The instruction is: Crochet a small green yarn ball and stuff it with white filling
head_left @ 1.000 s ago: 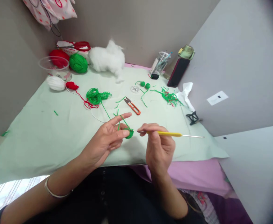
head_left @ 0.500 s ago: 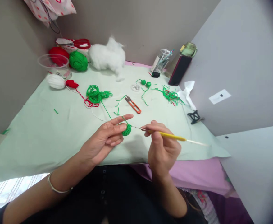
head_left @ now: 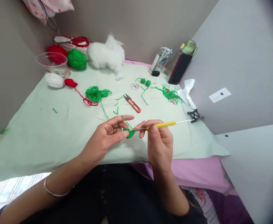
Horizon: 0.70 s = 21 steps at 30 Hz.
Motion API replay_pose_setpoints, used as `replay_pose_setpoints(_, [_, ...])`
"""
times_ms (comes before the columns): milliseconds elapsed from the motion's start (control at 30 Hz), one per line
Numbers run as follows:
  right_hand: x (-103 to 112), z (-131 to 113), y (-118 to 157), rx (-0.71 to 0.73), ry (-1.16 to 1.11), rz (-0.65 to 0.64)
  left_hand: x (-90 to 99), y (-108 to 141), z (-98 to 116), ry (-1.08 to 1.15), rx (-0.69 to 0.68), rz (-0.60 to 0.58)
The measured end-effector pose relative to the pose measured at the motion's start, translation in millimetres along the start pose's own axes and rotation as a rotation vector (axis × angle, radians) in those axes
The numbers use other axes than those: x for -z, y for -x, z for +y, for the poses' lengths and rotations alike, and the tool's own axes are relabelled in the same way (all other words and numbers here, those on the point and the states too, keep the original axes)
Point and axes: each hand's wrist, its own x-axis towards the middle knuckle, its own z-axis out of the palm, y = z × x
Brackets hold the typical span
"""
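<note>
Near the table's front edge, my left hand (head_left: pixel 106 135) pinches a small green crocheted piece (head_left: pixel 130 133) between thumb and fingers. Green yarn runs over its raised index finger and back to a loose green bundle (head_left: pixel 94 94). My right hand (head_left: pixel 160 141) grips a crochet hook by its yellow handle (head_left: pixel 162 125). The hook's thin metal end reaches left to the top edge of the green piece. Whether yarn is caught on the tip is too small to tell. Orange-handled thread snips (head_left: pixel 134 104) lie just beyond the hands.
Along the back stand a clear tub (head_left: pixel 52 65), green yarn ball (head_left: pixel 77 59), white stuffing (head_left: pixel 107 54), a glass of tools (head_left: pixel 161 60) and a phone (head_left: pixel 180 69) against a bottle. Two small green balls, yarn scraps (head_left: pixel 171 94) and a black stand (head_left: pixel 194 115) lie right.
The green piece has tilted and my left thumb has moved lower on it. My right hand has shifted slightly left, and the hook now lies more level, its tip at the piece.
</note>
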Motion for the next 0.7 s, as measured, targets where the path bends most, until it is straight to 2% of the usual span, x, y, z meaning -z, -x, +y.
replay_pose_setpoints(67, [-0.9,-3.1,3.1,0.111,0.184,0.008,-0.5,1.3,-0.3,-0.041,-0.028,0.02])
replay_pose_setpoints(200, [-1.4,1.5,11.2,0.466,0.637,-0.072,-6.2,5.3,-1.8,-0.152,-0.087,0.131])
replay_pose_setpoints(267, [-1.4,8.1,14.1,0.605,0.791,-0.088,-9.3,6.2,-2.6,-0.102,-0.081,0.145])
replay_pose_setpoints(333, [-1.6,12.7,15.3,0.662,0.846,-0.059,-10.2,5.5,-2.6,0.057,0.017,0.074])
replay_pose_setpoints(400, [-2.1,12.4,14.7,0.617,0.762,-0.017,-8.4,3.3,-1.2,0.23,0.153,-0.024])
replay_pose_setpoints(467, [-3.1,8.0,12.3,0.49,0.565,0.038,-5.4,0.7,1.2,0.34,0.213,-0.074])
replay_pose_setpoints(533, [-4.8,2.7,9.0,0.342,0.329,0.092,-3.5,-0.9,3.6,0.376,0.179,-0.061])
replay_pose_setpoints(600, [-6.6,-0.6,6.0,0.238,0.189,0.08,-3.7,-0.7,4.8,0.354,0.142,-0.051])
replay_pose_setpoints(700, [-7.9,0.2,4.6,0.22,0.207,0.002,-6.9,1.6,3.5,0.27,0.111,-0.046])
